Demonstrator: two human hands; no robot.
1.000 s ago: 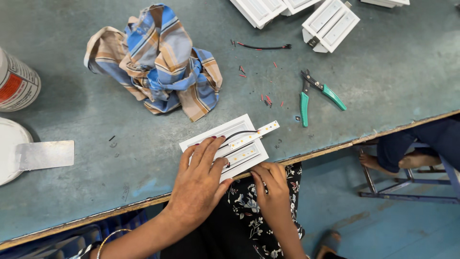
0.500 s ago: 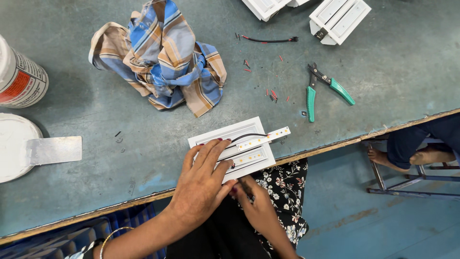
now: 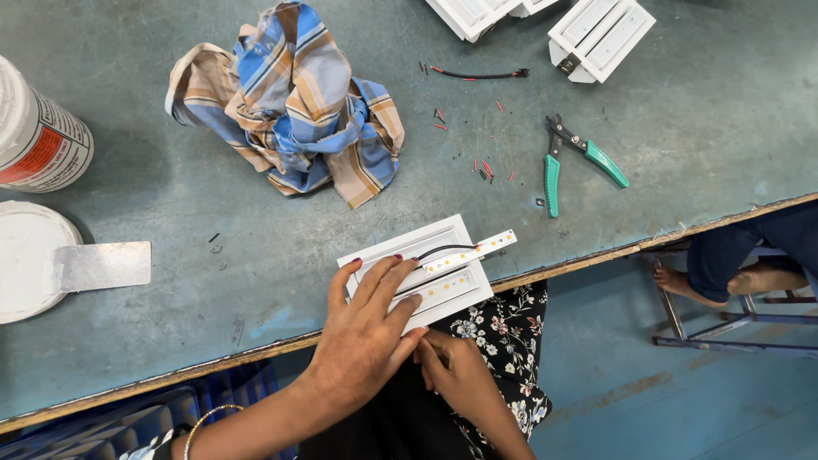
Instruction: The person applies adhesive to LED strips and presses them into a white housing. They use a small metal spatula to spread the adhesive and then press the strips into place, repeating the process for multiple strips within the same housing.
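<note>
Near the lower middle of the frame, at the bench edge, the left hand (image 3: 366, 336) lies spread flat on the white light housing (image 3: 417, 268) while the right hand (image 3: 456, 370) pinches its near edge from below; steady pressure should keep the LED strip (image 3: 469, 251) seated straight

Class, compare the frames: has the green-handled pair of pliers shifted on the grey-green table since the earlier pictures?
No. The green-handled pliers keep the same spot beside the red wire scraps and black cable; only the camera view shifted.
</note>
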